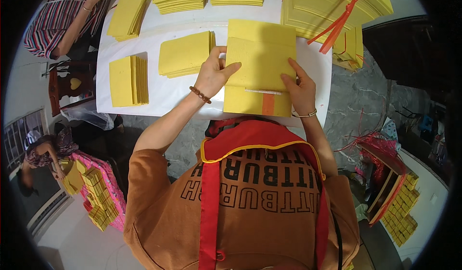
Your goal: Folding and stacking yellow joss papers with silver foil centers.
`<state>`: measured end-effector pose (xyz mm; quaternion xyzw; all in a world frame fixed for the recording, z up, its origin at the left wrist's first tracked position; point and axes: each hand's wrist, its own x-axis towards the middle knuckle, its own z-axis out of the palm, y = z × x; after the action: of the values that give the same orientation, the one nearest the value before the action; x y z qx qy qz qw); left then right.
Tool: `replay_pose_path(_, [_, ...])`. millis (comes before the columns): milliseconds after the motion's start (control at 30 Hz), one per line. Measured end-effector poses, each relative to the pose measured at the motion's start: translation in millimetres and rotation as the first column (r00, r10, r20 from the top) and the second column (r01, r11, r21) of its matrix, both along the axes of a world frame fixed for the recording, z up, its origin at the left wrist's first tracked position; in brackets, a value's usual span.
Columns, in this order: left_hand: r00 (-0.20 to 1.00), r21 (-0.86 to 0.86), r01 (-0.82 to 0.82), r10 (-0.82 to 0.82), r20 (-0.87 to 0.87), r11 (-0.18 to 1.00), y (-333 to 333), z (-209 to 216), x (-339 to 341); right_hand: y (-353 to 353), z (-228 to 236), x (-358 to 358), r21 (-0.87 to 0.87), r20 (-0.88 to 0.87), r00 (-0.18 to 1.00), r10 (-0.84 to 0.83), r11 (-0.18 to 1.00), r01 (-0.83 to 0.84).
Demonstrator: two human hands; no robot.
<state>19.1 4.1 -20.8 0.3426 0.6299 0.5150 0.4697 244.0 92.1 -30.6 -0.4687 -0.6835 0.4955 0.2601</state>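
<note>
My left hand [216, 75], with a beaded bracelet, grips the left edge of a folded yellow paper sheet [260, 53], thumb on top and fingers partly hidden. On the right edge, my right hand [302, 89] holds the same sheet, its thumb also on the face. Across the sheet runs a fold, and below it show a thin pale strip and an orange patch [268, 104]. The sheet is at the near edge of the white table [159, 99]. Just left of my left hand lies a small stack of folded yellow papers [183, 56].
More yellow stacks [127, 82] stand on the table's left and far side. At the far right sits a tall pile of yellow sheets [313, 10] with red plastic ribbon [339, 25]. Another person's arm [77, 27] is at far left; a second person [48, 154] handles yellow papers lower left.
</note>
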Motion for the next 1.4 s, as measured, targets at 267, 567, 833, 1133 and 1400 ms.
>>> replay_pose_path(267, [0.274,0.087,0.587,-0.097,-0.957,0.805,6,37,27,1,-5,-2,0.101,-0.038,0.999,-0.037,0.994,0.041])
replay_pose_path(567, [0.283,-0.016,0.528,-0.193,-0.939,0.849,11,10,47,-1,-9,-2,0.061,-0.083,0.995,-0.054,0.996,0.059])
replay_pose_path(833, [0.274,-0.062,0.512,-0.231,-0.934,0.857,9,8,47,-44,6,22,0.632,0.532,0.830,0.166,0.574,-0.520])
replay_pose_path(1133, [0.311,0.009,0.591,-0.217,-0.925,0.807,12,9,37,-49,-2,26,0.456,0.501,0.824,0.263,0.729,-0.510])
replay_pose_path(1400, [-0.120,-0.154,0.599,-0.102,-0.988,0.786,8,15,48,-19,6,43,-0.390,-0.592,0.801,-0.092,0.902,-0.184])
